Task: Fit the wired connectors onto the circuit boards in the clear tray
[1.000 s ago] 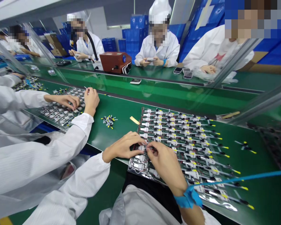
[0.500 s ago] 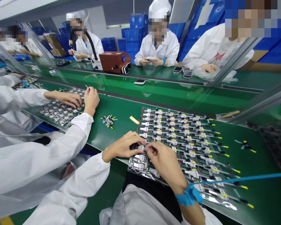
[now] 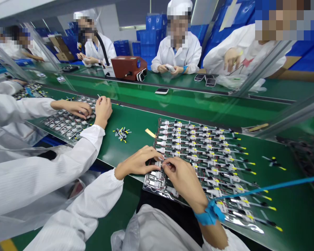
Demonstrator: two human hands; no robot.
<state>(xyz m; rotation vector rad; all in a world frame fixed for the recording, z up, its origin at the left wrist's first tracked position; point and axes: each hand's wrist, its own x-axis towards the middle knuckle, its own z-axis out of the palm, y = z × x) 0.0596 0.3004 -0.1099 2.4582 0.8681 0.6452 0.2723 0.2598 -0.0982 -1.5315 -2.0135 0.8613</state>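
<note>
Left hand (image 3: 137,161) curled alongside, grip unclear | right hand (image 3: 184,181) pinches white connector (image 3: 159,164) (partly hidden) | plastic tray (image 3: 147,184) at bench (image 3: 131,148) near edge, within reach

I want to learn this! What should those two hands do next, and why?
Probably work slowly on the white part between the left hand and right hand, since both reach it there, and the tray is packed tight around it.

view: head-worn | faces: forward, down | close above: left hand (image 3: 137,162), right hand (image 3: 184,183)
</note>
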